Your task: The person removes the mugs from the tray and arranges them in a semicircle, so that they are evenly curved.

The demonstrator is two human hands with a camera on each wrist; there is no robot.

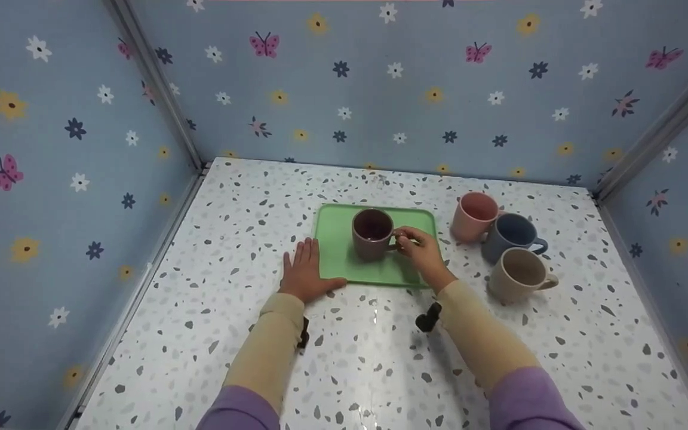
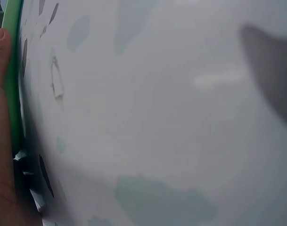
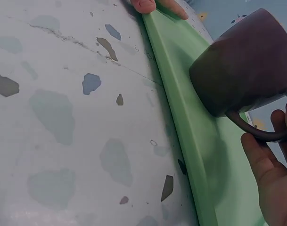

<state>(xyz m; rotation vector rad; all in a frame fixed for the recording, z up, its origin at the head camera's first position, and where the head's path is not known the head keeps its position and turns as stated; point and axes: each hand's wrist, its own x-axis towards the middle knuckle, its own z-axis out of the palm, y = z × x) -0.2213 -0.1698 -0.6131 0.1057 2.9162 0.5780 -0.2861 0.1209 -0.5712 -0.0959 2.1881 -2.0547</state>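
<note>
A dark mauve mug (image 1: 371, 245) stands upright at the green tray (image 1: 335, 263), near its middle. My right hand (image 1: 423, 254) pinches the mug's handle from the right; the right wrist view shows the fingers at the handle (image 3: 258, 133). At the tray's left edge lies my left hand (image 1: 307, 276), its fingers straight and its thumb along the front rim. In the left wrist view only part of that hand (image 2: 1, 108) shows beside the tray's green edge (image 2: 12, 84).
To the right of the tray a pink mug (image 1: 470, 227), a blue-grey mug (image 1: 493, 248) and a beige mug (image 1: 505, 286) stand close together. The speckled white table (image 1: 248, 197) is bounded by floral blue panels (image 1: 368, 107) at the back and sides.
</note>
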